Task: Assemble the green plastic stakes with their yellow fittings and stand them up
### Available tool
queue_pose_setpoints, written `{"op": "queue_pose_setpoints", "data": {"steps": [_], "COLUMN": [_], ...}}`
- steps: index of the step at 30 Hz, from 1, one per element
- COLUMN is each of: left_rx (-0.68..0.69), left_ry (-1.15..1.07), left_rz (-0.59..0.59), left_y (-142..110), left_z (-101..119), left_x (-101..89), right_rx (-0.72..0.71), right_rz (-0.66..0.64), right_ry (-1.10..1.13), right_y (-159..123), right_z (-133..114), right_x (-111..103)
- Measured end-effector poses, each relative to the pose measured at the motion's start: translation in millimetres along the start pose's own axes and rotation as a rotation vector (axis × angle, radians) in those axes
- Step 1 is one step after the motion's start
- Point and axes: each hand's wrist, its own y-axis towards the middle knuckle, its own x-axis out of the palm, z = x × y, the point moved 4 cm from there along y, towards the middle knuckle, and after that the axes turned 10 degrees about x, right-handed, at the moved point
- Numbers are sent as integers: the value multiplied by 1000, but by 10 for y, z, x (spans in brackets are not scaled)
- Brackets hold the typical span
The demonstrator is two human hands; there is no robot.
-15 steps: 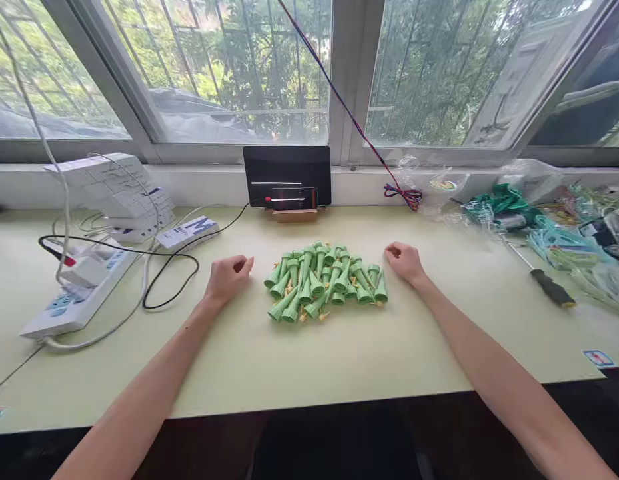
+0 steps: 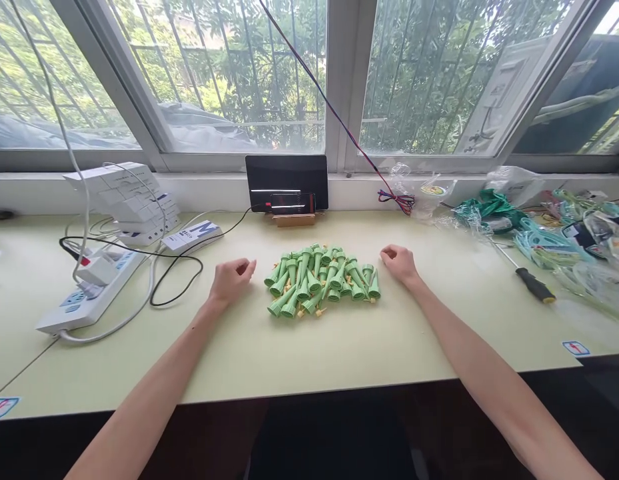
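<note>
See green cones heaped on bench with orange bits, between left hand and right hand, just apart from both. Log both hands as curled into loose fists. Add screwdriver right of right hand, power strip left of left hand, tablet and phone beyond hands.

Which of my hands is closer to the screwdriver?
Right. Your right hand is left of the screwdriver, with clear tabletop between; your left hand is much farther left, beyond the green cones.
</note>
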Motion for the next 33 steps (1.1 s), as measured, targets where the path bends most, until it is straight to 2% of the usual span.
{"op": "queue_pose_setpoints", "data": {"steps": [33], "left_rx": [6], "left_ry": [0], "left_rz": [-51], "left_y": [12], "left_z": [-2], "left_x": [17], "right_rx": [63], "right_rz": [-60], "right_ry": [62], "right_y": [-35], "right_z": [-19], "right_x": [-29]}}
